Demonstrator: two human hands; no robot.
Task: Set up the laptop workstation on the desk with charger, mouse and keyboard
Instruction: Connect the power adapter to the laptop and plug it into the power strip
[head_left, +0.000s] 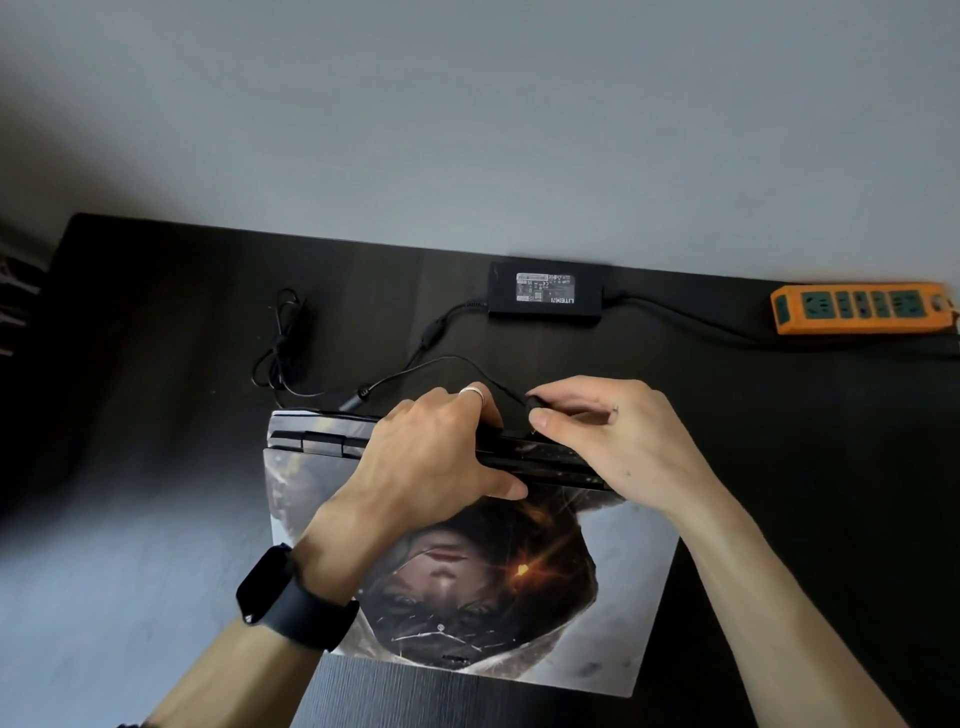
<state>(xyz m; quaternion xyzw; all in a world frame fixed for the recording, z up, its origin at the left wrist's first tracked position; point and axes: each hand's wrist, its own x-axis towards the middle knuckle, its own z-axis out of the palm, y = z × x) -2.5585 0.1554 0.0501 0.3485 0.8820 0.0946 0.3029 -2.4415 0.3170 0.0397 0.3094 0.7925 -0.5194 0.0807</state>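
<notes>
at the back edge of the closed laptop (467, 597), which lies on the table (156, 338), the left hand (431, 457) curls over that edge and grips it. the right hand (613, 441), just beside it, pinches the charger plug (535, 402) between thumb and forefinger, right behind the same edge. the plug probably has to push in toward the person, but the socket is hidden.

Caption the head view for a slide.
Left hand grips the closed picture-skinned laptop at its rear edge while right hand pinches the black charger plug there; rectangular black power brick behind.
</notes>
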